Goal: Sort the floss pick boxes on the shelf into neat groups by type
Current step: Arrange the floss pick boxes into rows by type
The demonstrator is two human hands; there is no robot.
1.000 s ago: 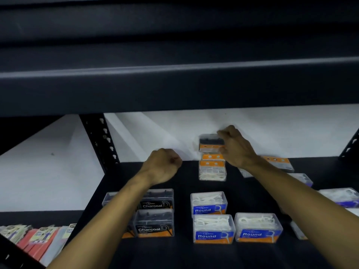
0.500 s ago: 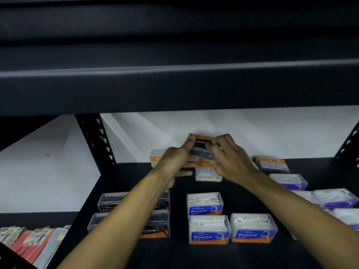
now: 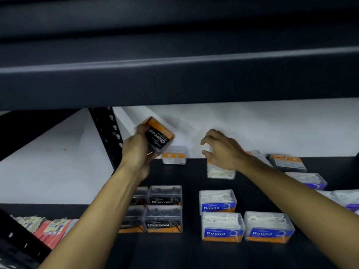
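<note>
left hand (image 3: 138, 150) fingers curled round Charcoal box (image 3: 159, 137), aloft behind Charcoal group (image 3: 165, 209) | right hand (image 3: 223, 150) fingers spread, empty | advice: lower flat, label forward, flush against group

Charcoal box (image 3: 159, 137) tilted, lifted above shelf (image 3: 190, 175) back-left. Four Charcoal boxes (image 3: 164, 208) grouped front-left, three Round boxes (image 3: 223, 214) front-centre. White-pick boxes (image 3: 220, 171) along back edge, more at right.

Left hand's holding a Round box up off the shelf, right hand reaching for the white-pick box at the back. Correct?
Not quite: the head view shows the left hand holding a Charcoal box, not Round. The rest stands: right hand reaches over the white-pick box.
</note>
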